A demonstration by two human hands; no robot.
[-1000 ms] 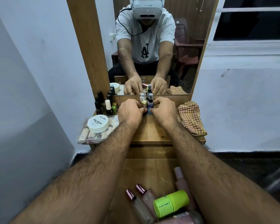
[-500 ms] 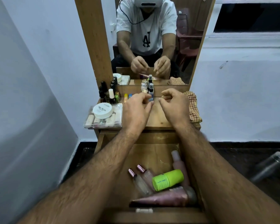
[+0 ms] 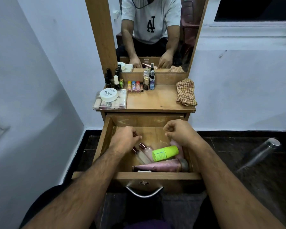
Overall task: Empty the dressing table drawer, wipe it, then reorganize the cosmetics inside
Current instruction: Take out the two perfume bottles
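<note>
— Tabletop behind the open drawer: what's crowding it?
— I see small bottles, a clear box, a checked cloth.
— Hands?
— Left hand and right hand hover loosely curled, holding nothing, above the green bottle and pink tube lying inside.

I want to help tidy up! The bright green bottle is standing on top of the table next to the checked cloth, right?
Not quite. The head view shows the bright green plastic bottle lying inside the open wooden drawer, not beside the checked cloth.
</note>
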